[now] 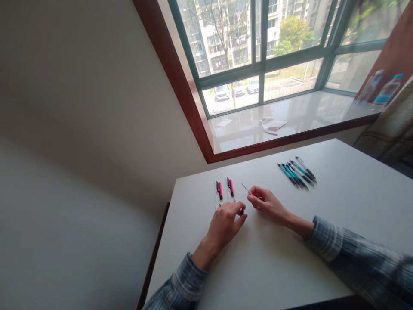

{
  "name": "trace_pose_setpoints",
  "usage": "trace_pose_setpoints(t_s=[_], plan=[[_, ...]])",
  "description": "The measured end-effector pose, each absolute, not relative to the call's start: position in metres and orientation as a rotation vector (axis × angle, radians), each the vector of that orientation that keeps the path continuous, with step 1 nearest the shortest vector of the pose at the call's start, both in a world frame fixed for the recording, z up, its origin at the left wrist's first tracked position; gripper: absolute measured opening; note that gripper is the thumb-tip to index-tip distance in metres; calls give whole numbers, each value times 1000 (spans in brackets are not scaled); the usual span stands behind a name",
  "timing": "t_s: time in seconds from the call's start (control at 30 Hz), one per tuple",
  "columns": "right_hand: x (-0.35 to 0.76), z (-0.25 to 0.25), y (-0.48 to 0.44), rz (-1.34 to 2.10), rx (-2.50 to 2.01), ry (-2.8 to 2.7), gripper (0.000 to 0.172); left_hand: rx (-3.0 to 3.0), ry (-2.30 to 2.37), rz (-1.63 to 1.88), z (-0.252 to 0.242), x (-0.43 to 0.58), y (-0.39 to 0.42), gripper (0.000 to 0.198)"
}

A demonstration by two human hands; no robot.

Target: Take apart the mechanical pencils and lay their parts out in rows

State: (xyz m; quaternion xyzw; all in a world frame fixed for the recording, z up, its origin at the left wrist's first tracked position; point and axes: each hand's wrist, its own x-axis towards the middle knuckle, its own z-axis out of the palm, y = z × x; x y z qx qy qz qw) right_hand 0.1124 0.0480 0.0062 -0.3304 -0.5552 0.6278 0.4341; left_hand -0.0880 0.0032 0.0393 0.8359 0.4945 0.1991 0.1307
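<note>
My left hand (228, 221) rests on the white table (290, 241) with its fingers curled around a small dark pen part (241, 211). My right hand (264, 201) pinches a thin pen refill (245, 188) whose tip points up and to the left, with a bit of pink showing at the fingers. Just beyond my left hand lie two pink-and-black pens (225, 188) side by side. A row of several teal-and-black pens (297, 172) lies further right, out of reach of both hands.
A marble window sill (290, 118) with a crumpled cloth (272, 125) runs behind the table. Two bottles (380, 88) stand at its right end. The table's left edge drops off beside a plain wall.
</note>
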Motion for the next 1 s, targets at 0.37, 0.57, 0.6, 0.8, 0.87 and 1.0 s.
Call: trace_pose_setpoints(t_s=[0.37,0.57,0.6,0.8,0.87,1.0], plan=[[113,7,47,1553,-838,-1392,45,2542,1483,520,45,-99,13,23],[113,7,47,1565,-841,-1382,47,2611,1152,304,72,-128,18,28],[113,6,47,1565,-835,-1381,47,2629,1143,261,73,-129,18,28],[113,8,48,1573,-830,-1365,47,2663,1172,177,69,-128,17,27],[112,8,48,1575,-827,-1369,47,2652,1172,206,68,-129,17,24],[111,9,48,1578,-827,-1377,46,2627,1166,256,67,-131,19,18]])
